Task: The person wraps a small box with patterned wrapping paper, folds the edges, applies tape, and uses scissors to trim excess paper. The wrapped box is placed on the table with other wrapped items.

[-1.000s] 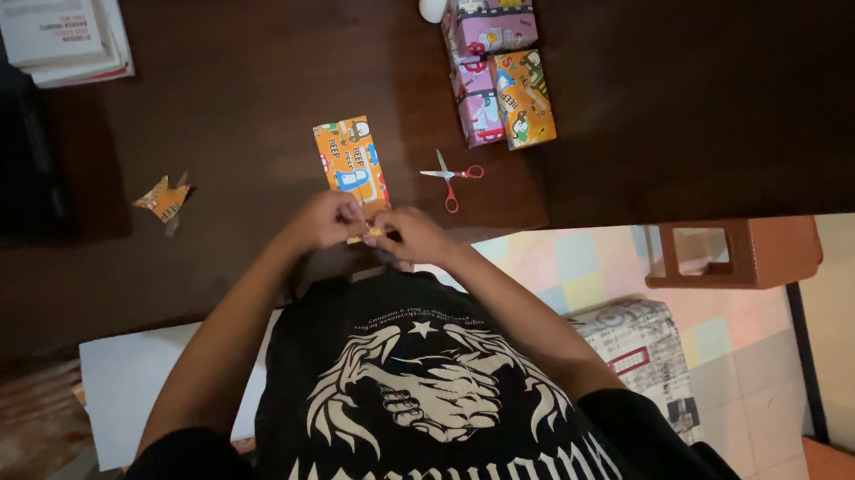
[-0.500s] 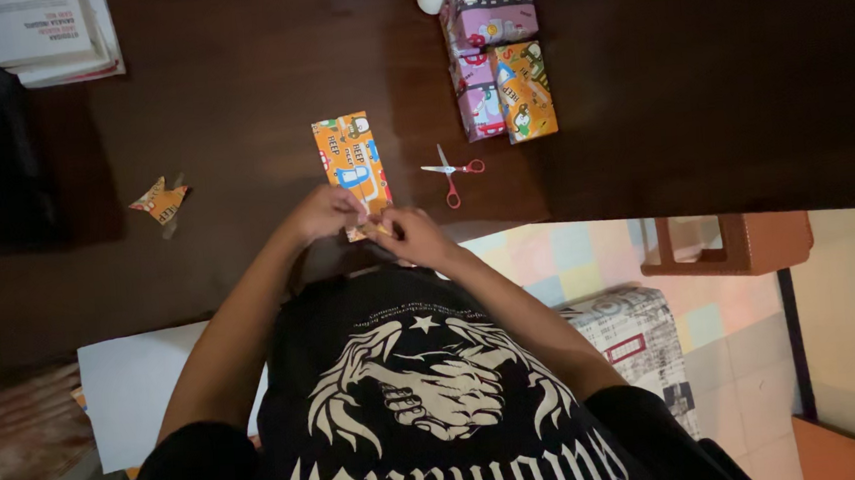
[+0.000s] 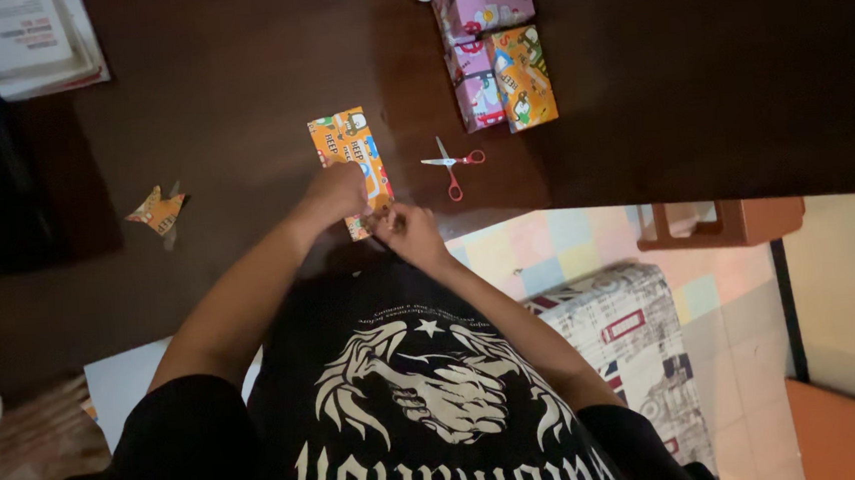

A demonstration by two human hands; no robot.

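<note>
1. I worked at a dark brown wooden table (image 3: 235, 73); room was dim. Past the table edge, approx 4 o'clock, the floor (image 3: 549, 252) showed pale pastel tiles.
2. My left hand (image 3: 336, 192) lay on the near end of the orange wrapped box (image 3: 348, 155), fingers curled over it. My right hand (image 3: 409, 229) was pinched shut at the box's near corner; couldn't tell what, if anything, it pinched. Box lay flat near the table edge, right in front of me.
3. Red-handled scissors (image 3: 452, 162) lay just beside the box at 3 o'clock, not touching.
4. Wrapped boxes (image 3: 492, 50) clustered at 1 o'clock, well apart from my hands.
5. Paper scrap (image 3: 158, 211) at 9 o'clock; stack of papers (image 3: 18, 43) at 11 o'clock.
6. Nothing sat between hands & box.
7. Count: 1 box in hand, 1 scissors, 1 scrap, approx 3 wrapped boxes in the cluster (2 pink, 1 orange).
</note>
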